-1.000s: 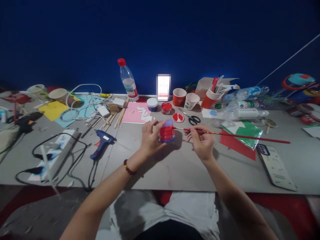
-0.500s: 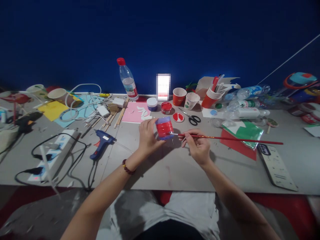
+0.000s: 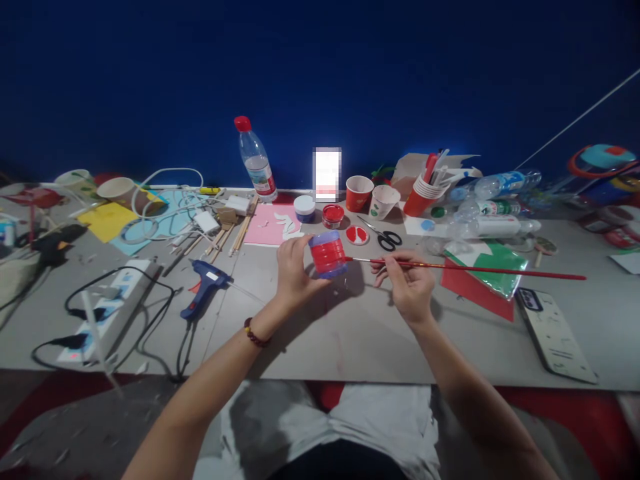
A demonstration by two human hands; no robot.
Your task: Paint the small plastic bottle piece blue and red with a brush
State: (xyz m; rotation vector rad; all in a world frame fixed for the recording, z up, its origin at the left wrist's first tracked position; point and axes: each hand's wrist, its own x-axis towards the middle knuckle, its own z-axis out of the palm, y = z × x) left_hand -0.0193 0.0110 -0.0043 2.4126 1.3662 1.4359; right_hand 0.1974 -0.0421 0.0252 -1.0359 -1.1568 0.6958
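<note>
My left hand is closed around a small cylinder, red round its middle with blue-violet bands at both ends; whether it is a cup or a piece of bottle I cannot tell. It is held tilted above the table. My right hand pinches a long red paintbrush near its metal collar. The brush's red tip is at the cylinder's right side. Beyond the hands stand an open jar of red paint, its red-smeared lid and a closed jar of blue paint.
Left of my hands lie a blue glue gun and a white power strip with cables. Scissors, paper cups and a water bottle are farther back. A phone lies at the right, near plastic bottles.
My right hand has drawn the paintbrush slightly to the right, and its tip has moved from the cylinder's lower part to its right side. My left hand has turned the cylinder slightly.
</note>
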